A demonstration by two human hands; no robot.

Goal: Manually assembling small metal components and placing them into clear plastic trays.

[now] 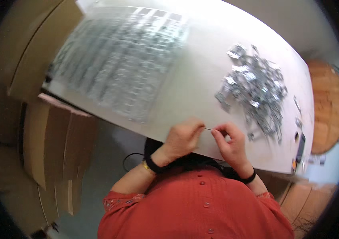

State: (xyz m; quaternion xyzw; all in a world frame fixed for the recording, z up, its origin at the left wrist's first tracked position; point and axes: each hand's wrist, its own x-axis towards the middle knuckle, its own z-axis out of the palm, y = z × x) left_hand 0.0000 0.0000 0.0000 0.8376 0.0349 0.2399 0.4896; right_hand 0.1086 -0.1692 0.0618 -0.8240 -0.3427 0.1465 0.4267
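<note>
Clock centre: thin dark piece. White tabletop opens toward 12 o'clock between clear sheeting at 10 and silvery metal pieces at 2; near edge at 6. Left hand, at 8, and right hand, at 4, each pinch it between thumb and fingertips.

Workshop: cartons, heaped silvery parts

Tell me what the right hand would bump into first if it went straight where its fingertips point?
Past the thin piece at its fingertips, the right hand would probably meet the left hand first, just across a small gap. Depth is hard to judge here.
</note>
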